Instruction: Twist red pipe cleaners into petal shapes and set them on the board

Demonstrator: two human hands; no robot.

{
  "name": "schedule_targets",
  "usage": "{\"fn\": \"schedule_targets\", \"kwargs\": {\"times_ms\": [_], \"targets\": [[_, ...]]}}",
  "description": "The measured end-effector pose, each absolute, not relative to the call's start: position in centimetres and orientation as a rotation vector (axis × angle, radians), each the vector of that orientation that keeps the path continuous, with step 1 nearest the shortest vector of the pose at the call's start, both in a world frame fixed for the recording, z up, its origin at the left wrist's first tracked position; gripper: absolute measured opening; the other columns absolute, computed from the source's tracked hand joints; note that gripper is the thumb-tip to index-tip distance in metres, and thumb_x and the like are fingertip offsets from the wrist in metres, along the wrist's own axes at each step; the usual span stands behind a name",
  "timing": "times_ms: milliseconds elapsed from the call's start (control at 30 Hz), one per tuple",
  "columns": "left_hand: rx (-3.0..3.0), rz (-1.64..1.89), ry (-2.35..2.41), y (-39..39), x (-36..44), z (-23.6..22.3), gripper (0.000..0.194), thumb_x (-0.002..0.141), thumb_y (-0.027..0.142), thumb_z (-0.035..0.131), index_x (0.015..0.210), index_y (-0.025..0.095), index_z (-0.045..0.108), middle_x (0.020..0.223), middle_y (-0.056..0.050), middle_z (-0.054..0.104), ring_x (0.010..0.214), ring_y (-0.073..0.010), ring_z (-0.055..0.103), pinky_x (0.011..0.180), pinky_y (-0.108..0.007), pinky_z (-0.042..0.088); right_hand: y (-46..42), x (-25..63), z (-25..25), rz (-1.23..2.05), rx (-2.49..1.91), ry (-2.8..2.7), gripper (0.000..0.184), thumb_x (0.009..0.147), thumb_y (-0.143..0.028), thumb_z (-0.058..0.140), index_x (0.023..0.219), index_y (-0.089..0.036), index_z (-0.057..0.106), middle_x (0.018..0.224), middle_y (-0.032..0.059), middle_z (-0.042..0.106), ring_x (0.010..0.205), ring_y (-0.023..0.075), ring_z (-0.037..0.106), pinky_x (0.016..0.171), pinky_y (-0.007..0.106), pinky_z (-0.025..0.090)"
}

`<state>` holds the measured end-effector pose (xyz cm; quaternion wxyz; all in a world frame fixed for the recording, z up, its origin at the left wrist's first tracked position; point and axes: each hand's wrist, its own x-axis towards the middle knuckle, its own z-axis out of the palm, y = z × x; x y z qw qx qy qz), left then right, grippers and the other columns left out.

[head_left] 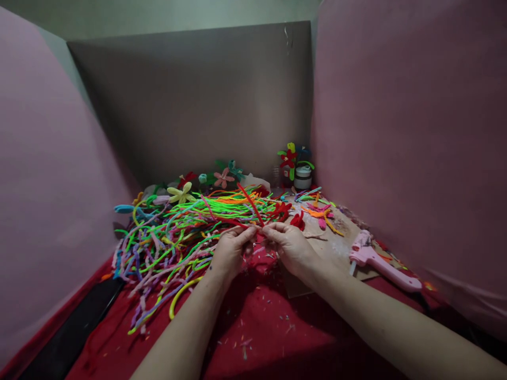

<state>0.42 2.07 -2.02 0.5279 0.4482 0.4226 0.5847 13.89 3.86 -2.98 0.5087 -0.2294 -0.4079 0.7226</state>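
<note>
Between my two hands is a red pipe cleaner (pixel 250 203), one end sticking up and away above the fingertips. My left hand (pixel 233 248) pinches it with thumb and forefinger. From the other side my right hand (pixel 287 243) pinches it too, the fingertips of both hands almost touching. Just beyond the hands spreads a big heap of loose pipe cleaners (pixel 222 207) in green, orange, pink, purple and yellow. Red pipe-cleaner petals (pixel 297 220) lie close behind my right hand.
A pink glue gun (pixel 380 264) rests on cardboard (pixel 328 248) at the right. Finished flowers, a yellow one (pixel 180 193) and a pink one (pixel 224 178), stand at the back, near a small white pot (pixel 303 178). A black object (pixel 75 327) lies at left. Fuzzy scraps dot the red cloth (pixel 253 338).
</note>
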Motion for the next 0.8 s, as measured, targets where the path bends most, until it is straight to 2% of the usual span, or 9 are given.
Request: {"fn": "schedule_targets", "kwargs": {"times_ms": [100, 233, 333, 600, 700, 800], "targets": [[1.036, 1.384, 1.042, 2.1, 0.6, -2.1, 0.026, 0.061, 0.034, 0.074, 0.061, 0.012, 0.06, 0.047, 0.004, 0.05, 0.035, -0.0023, 0.036, 0.036, -0.018, 0.023, 3.7, 13.9, -2.5, 1.68, -0.52, -0.947, 0.019, 0.056, -0.025, 0.075, 0.062, -0.013, 0.063, 0.058, -0.001, 0.057, 0.052, 0.0077, 0.048, 0.052, 0.022, 0.035], [1.027, 1.352, 1.051, 2.1, 0.9, -2.3, 0.027, 0.06, 0.034, 0.075, 0.065, 0.012, 0.059, 0.047, 0.005, 0.05, 0.034, -0.0021, 0.037, 0.034, -0.017, 0.02, 3.8, 14.1, -2.2, 1.667, -0.527, -0.922, 0.016, 0.054, -0.022, 0.075, 0.06, -0.013, 0.062, 0.052, -0.0026, 0.054, 0.047, 0.0065, 0.041, 0.047, 0.022, 0.027], [1.037, 1.35, 1.024, 2.1, 1.0, -2.4, 0.027, 0.061, 0.033, 0.075, 0.066, 0.012, 0.058, 0.048, 0.005, 0.049, 0.034, -0.0018, 0.037, 0.034, -0.016, 0.022, 3.9, 14.1, -2.0, 1.664, -0.528, -0.881, 0.019, 0.051, -0.02, 0.076, 0.062, -0.013, 0.062, 0.054, -0.0025, 0.055, 0.048, 0.0063, 0.042, 0.048, 0.022, 0.027], [1.034, 1.355, 0.971, 1.7, 1.8, -2.2, 0.026, 0.062, 0.032, 0.074, 0.065, 0.011, 0.058, 0.046, 0.005, 0.05, 0.034, -0.0029, 0.041, 0.033, -0.016, 0.027, 3.7, 14.0, -2.2, 1.644, -0.53, -0.978, 0.024, 0.053, -0.026, 0.075, 0.063, -0.015, 0.056, 0.048, -0.0064, 0.048, 0.041, 0.0035, 0.032, 0.042, 0.021, 0.018], [1.014, 1.409, 0.922, 1.6, 2.0, -2.2, 0.024, 0.062, 0.03, 0.074, 0.069, 0.012, 0.059, 0.05, 0.005, 0.052, 0.035, -0.0035, 0.043, 0.034, -0.016, 0.031, 3.7, 14.0, -2.4, 1.593, -0.591, -1.044, 0.024, 0.056, -0.028, 0.073, 0.066, -0.015, 0.054, 0.051, -0.0067, 0.048, 0.042, 0.0038, 0.033, 0.043, 0.021, 0.02], [1.006, 1.418, 0.89, 1.6, 2.0, -2.2, 0.023, 0.062, 0.027, 0.074, 0.073, 0.013, 0.06, 0.054, 0.005, 0.054, 0.036, -0.0038, 0.044, 0.034, -0.016, 0.034, 3.8, 13.9, -2.7, 1.499, -0.636, -1.127, 0.023, 0.058, -0.027, 0.072, 0.066, -0.016, 0.054, 0.057, -0.0054, 0.051, 0.048, 0.0055, 0.04, 0.047, 0.021, 0.028]]}}
